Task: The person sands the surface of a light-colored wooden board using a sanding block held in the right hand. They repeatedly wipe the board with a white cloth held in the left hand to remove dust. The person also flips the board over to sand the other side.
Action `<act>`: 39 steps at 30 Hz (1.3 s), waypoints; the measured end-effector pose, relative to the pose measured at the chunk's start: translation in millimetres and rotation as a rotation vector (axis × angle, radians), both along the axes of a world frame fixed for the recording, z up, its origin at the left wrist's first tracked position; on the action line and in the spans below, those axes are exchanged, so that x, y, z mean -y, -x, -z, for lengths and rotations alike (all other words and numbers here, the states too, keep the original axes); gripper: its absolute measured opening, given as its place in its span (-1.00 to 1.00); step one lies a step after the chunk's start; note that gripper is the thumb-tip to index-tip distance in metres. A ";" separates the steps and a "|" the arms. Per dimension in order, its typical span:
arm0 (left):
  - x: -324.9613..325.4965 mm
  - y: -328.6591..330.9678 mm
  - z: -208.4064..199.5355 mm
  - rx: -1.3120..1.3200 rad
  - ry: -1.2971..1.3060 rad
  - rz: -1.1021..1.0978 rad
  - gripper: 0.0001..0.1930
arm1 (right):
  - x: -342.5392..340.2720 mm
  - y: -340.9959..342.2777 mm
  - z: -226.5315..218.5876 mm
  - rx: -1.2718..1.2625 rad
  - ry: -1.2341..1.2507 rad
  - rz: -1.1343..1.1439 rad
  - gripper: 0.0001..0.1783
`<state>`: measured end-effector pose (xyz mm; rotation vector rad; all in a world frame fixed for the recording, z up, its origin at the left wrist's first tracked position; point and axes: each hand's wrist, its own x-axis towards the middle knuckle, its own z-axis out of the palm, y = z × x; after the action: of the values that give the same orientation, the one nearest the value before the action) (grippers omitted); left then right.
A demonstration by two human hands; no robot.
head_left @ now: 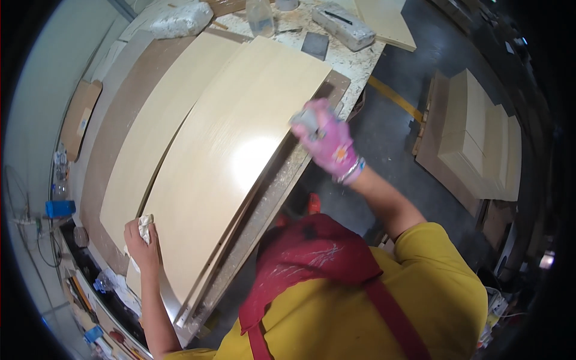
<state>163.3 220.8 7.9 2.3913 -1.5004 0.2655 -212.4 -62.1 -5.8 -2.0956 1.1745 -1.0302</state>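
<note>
Head view: a small grey block (305, 123) is held in the right grip (329, 141), whose pink-gloved fingers are closed around it; the glove is slightly blurred. A crumpled white cloth (145, 228) is pinched in the bare left grip (143, 243).

The larger pale board (222, 138) is spread between the two grips. Its right long edge is reached by the right grip, though whether it is touched by the block cannot be told; its left long edge lies just beside the left grip. A second pale board (165, 108) is laid alongside, beyond the left grip, and is parted from the first by a narrow dark gap.

Farther out, a brown sheet (114, 114) is seen under the boards, beyond the left grip. Past the right grip, at the far end of the larger board, a dark grey block (315, 45) is set on the speckled bench (358, 67), with a pale wrapped block (342, 30) behind it, on which a black pen (338, 17) is laid. Well to the right of the right grip, a stack of pale panels (477, 135) is placed near the floor.
</note>
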 end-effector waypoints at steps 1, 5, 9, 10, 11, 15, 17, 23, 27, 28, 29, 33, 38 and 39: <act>-7.5 1.5 5.8 0.053 0.022 -0.015 -0.79 | -21.5 -10.3 6.2 0.030 -0.008 -0.109 -0.57; -3.8 7.3 6.1 0.074 0.009 -0.084 -0.79 | -69.7 -27.6 -3.6 -0.062 0.005 -0.534 -0.50; -0.4 7.0 2.7 0.102 0.025 -0.063 -0.78 | -7.8 -3.8 -13.1 0.033 -0.124 -0.144 -0.57; -1.3 6.8 2.5 0.091 0.032 -0.073 -0.78 | 3.7 -4.7 -14.3 0.031 -0.143 -0.019 -0.57; -2.4 6.3 3.0 0.080 0.039 -0.080 -0.77 | -3.1 -6.7 -13.6 0.029 -0.151 -0.062 -0.57; -6.2 2.0 6.2 0.092 0.061 -0.053 -0.75 | -83.7 -39.2 2.6 -0.005 -0.054 -0.325 -0.58; -5.6 1.0 5.8 0.091 0.093 -0.017 -0.75 | -135.4 -68.8 -9.5 -0.192 -0.068 -0.463 -0.55; -23.4 -10.6 0.8 -0.107 0.194 0.125 -0.75 | -177.7 -91.5 -13.2 0.036 -0.063 -0.370 -0.53; -72.4 -38.1 -25.6 -0.024 0.149 0.252 -0.75 | -116.7 -54.5 3.6 0.109 0.042 0.105 -0.56; -91.5 -50.1 -27.0 0.037 0.086 0.243 -0.74 | -115.9 -55.3 11.1 0.090 0.092 0.145 -0.57; -116.2 -63.8 -18.0 0.055 0.046 0.231 -0.73 | -130.1 -63.3 8.9 0.061 0.065 0.120 -0.57; -150.6 -71.9 4.5 0.122 0.115 0.151 -0.72 | -230.0 -113.0 -0.4 0.004 0.062 -0.103 -0.57; -151.3 -77.2 4.1 0.080 0.167 0.194 -0.73 | -347.0 -173.4 7.4 0.005 0.145 -0.434 -0.65; -149.7 -75.9 6.3 0.069 0.196 0.199 -0.74 | -362.3 -182.6 0.3 -0.074 0.080 -0.582 -0.70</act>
<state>239.2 370.4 1.6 2.0837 -1.6470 0.4316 -29.8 300.2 -6.0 -2.3454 0.4949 -0.7336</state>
